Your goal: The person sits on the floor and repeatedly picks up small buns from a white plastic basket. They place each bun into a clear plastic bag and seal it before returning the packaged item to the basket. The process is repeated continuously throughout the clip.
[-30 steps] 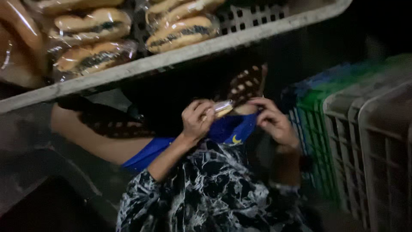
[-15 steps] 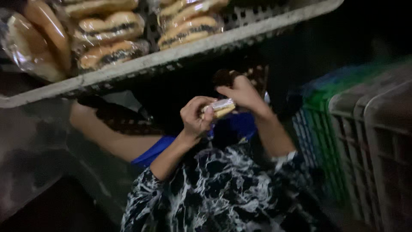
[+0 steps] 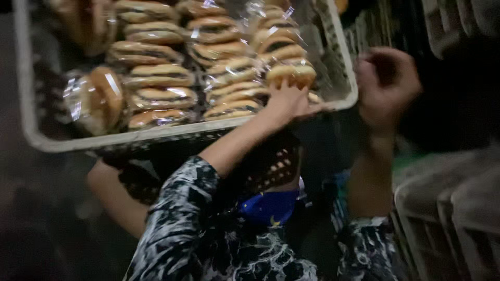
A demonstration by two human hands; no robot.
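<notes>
A grey plastic tray point(image 3: 32, 136) fills the upper part of the head view, packed with several rows of wrapped filled buns point(image 3: 156, 78). My left hand point(image 3: 284, 103) is raised to the tray's near right corner and grips one wrapped bun point(image 3: 291, 74) at the end of a row. Off to the right of the tray my right hand point(image 3: 386, 82) hangs in the air, blurred, fingers curled into a fist with nothing visible in it. Both my sleeves are dark with a white marbled pattern.
Under the tray a bare arm point(image 3: 112, 195) of another person reaches in from the left. A blue cloth point(image 3: 268, 207) lies below my forearms. Pale plastic crates point(image 3: 448, 218) stand stacked at the right. The surroundings are dark.
The two hands were together low at the middle, holding one small wrapped bun. Now my left hand has lifted the bun up to the tray and my right hand has let go and moved right.
</notes>
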